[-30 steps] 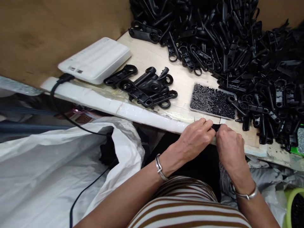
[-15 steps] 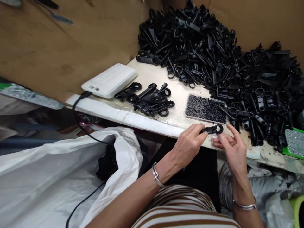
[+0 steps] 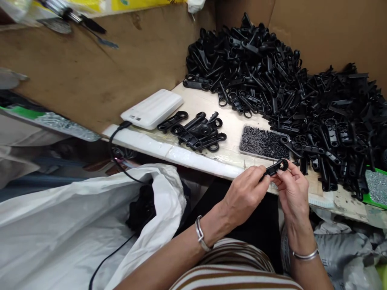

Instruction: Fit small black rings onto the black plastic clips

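Note:
A black plastic part (image 3: 274, 167), long and narrow with a ring at one end, is held over the table's front edge. My left hand (image 3: 246, 191) is closed around its near-left end. With thumb and fingers, my right hand (image 3: 292, 184) pinches the ring end; whether a small piece is also between those fingertips is hidden. Just beyond the hands lies a shallow clear tray (image 3: 241, 148) full of tiny black pieces that look like screws. Left of it is a small heap of similar black parts (image 3: 196, 131).
A large pile of black parts (image 3: 266, 72) covers the back and right of the table (image 3: 181, 155). A white power bank (image 3: 152, 108) with a black cable (image 3: 111, 149) sits at left. Green trays (image 3: 376, 187) of silvery pieces flank the table. A white sack (image 3: 75, 225) hangs open below.
My right hand has moved left and closed its fingers on the ring end of the black part. The part is tilted more now. The camera view has shifted slightly.

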The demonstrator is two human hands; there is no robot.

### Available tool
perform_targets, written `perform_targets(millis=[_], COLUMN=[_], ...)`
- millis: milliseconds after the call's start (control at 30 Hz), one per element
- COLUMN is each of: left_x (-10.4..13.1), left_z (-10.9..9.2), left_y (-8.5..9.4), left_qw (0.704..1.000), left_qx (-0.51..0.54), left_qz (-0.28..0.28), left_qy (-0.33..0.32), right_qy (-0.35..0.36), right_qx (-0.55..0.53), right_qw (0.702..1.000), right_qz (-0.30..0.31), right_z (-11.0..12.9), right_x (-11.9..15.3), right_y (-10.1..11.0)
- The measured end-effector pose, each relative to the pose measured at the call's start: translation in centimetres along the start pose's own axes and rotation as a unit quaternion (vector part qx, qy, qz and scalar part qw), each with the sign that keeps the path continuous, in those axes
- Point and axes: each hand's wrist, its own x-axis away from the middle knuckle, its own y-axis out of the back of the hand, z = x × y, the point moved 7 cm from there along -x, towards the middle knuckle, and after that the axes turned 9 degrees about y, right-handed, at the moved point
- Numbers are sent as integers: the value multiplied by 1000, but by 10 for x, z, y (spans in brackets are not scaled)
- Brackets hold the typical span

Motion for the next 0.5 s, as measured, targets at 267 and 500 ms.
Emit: perform_targets(millis=[267,500], left_x=[4,3], left_z=[-2,21], left_y=[-17,-2], left_qw=[995,996], left_qx=[-62,-48], left_qz=[79,45], left_qy=[5,54], right_qy=[-18,-67], right_qx=[26,23], right_qw=[999,992], right_qz=[-9,107], right_z=[-10,-19], right_x=[-5,-3], right_y=[15,-9])
